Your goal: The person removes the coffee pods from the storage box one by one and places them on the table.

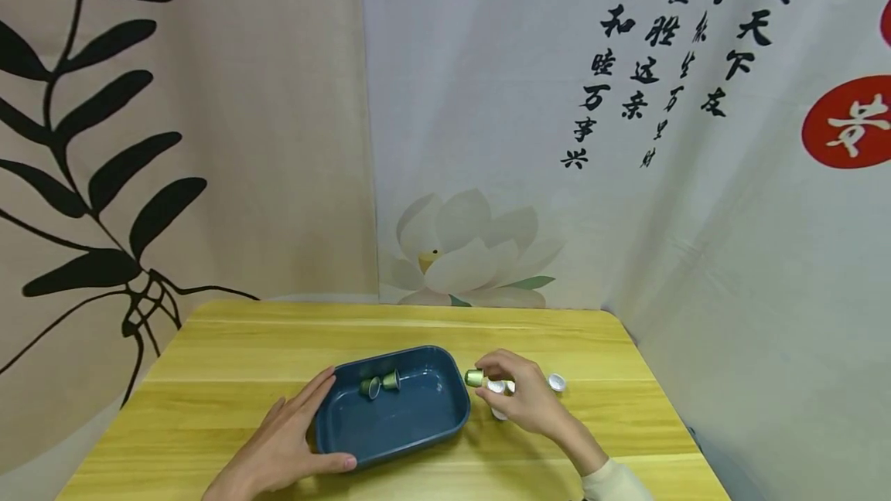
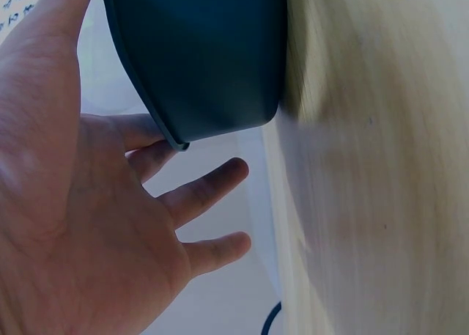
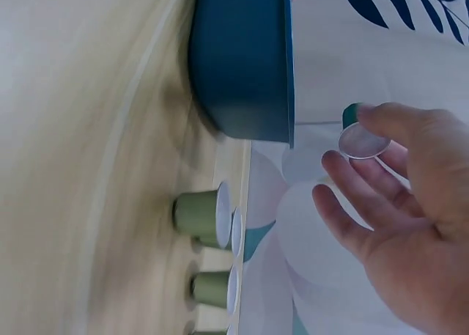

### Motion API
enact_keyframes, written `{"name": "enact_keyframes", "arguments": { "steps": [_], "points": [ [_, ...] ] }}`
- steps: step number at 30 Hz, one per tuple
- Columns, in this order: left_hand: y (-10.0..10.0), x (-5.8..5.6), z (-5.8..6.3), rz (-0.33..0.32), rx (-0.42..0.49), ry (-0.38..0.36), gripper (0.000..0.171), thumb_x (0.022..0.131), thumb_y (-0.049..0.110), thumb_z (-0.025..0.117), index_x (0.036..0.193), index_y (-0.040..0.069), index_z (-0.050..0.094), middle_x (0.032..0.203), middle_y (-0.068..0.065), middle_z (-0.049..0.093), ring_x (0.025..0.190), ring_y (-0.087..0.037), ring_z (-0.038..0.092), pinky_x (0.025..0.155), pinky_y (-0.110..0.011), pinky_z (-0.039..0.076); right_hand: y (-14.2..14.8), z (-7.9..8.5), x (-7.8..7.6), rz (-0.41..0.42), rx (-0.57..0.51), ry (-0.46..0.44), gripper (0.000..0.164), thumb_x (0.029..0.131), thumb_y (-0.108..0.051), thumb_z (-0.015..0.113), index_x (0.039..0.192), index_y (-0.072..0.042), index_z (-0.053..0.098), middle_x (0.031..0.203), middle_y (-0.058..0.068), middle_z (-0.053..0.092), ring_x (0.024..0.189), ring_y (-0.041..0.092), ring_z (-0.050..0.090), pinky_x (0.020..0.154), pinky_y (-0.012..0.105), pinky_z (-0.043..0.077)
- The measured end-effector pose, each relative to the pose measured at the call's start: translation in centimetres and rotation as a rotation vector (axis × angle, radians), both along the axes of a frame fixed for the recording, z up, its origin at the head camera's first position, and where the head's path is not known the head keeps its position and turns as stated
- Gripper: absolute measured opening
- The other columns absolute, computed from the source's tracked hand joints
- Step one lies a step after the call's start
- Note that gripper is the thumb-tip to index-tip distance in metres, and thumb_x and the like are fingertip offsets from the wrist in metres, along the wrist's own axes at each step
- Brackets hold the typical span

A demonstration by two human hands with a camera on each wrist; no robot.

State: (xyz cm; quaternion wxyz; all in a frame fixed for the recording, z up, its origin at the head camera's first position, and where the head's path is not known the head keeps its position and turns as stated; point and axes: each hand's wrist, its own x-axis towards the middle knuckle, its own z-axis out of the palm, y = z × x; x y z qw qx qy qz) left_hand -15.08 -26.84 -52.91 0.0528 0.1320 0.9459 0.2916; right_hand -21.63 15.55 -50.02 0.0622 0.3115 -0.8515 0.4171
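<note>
A blue rectangular tray [image 1: 390,451] stands on the table. My left hand [image 1: 292,439] holds its left end, thumb at the near corner and fingers at the far one. In the left wrist view, two fingers of the left hand [image 2: 110,210] meet the rim while two others stick out free. Between thumb and fingers, my right hand [image 1: 518,393] pinches a green coffee capsule [image 1: 474,378] just beyond the tray's right rim. The right wrist view shows this capsule's pale round face [image 3: 364,141]. Two green capsules [image 1: 391,380] lie on their sides inside the tray, close together.
Several more green coffee capsules [image 3: 198,214] stand on the wooden table [image 1: 592,439] right of the tray, pale tops up, partly hidden behind my right hand in the head view. One capsule [image 1: 556,383] is farther right. A printed curtain [image 1: 487,138] hangs behind the table.
</note>
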Motion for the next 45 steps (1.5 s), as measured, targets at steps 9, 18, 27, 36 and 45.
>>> {"name": "enact_keyframes", "arguments": {
  "steps": [9, 18, 27, 36, 45],
  "points": [
    [0.2, 0.6, 0.1, 0.006, 0.004, 0.000, 0.140, 0.078, 0.081, 0.090, 0.181, 0.012, 0.026, 0.189, -0.017, 0.025, 0.158, -0.055, 0.052, 0.122, -0.096, 0.023, 2.8, -0.6, 1.2, -0.019, -0.111, -0.038, 0.035, 0.096, 0.003, 0.086, 0.129, -0.002, 0.074, 0.121, 0.014, 0.079, 0.103, 0.028, 0.084, 0.091, 0.032, 0.072],
    [0.6, 1.2, 0.0, 0.014, 0.003, -0.006, 0.141, 0.077, 0.082, 0.090, 0.181, 0.012, 0.025, 0.189, -0.017, 0.024, 0.159, -0.055, 0.050, 0.123, -0.095, 0.023, 5.4, -1.6, 2.1, -0.078, -0.110, -0.059, 0.036, 0.097, 0.001, 0.087, 0.130, -0.004, 0.075, 0.123, 0.012, 0.078, 0.104, 0.024, 0.082, 0.095, 0.039, 0.072],
    [1.0, 1.5, 0.1, 0.027, -0.001, -0.018, 0.141, 0.077, 0.082, 0.090, 0.181, 0.011, 0.025, 0.189, -0.018, 0.025, 0.160, -0.055, 0.050, 0.124, -0.095, 0.022, 7.3, -2.4, 2.9, -0.112, -0.092, -0.052, 0.038, 0.096, -0.001, 0.088, 0.131, 0.002, 0.075, 0.123, 0.008, 0.079, 0.105, 0.010, 0.078, 0.097, 0.035, 0.071],
    [1.3, 2.1, 0.2, 0.034, -0.003, -0.015, 0.142, 0.077, 0.083, 0.089, 0.181, 0.012, 0.025, 0.189, -0.017, 0.024, 0.160, -0.055, 0.049, 0.124, -0.095, 0.022, 7.9, -2.9, 3.5, -0.136, -0.081, -0.009, 0.037, 0.094, -0.004, 0.091, 0.128, 0.002, 0.078, 0.120, 0.010, 0.081, 0.098, 0.012, 0.075, 0.088, 0.032, 0.071],
    [1.6, 2.6, 0.1, 0.043, -0.006, -0.017, 0.143, 0.076, 0.086, 0.088, 0.182, 0.013, 0.024, 0.190, -0.016, 0.024, 0.160, -0.056, 0.049, 0.125, -0.094, 0.022, 8.0, -3.7, 3.7, -0.103, -0.125, 0.042, 0.035, 0.088, 0.003, 0.093, 0.120, 0.001, 0.079, 0.112, 0.011, 0.078, 0.093, 0.020, 0.073, 0.083, 0.026, 0.069]
  ]
}}
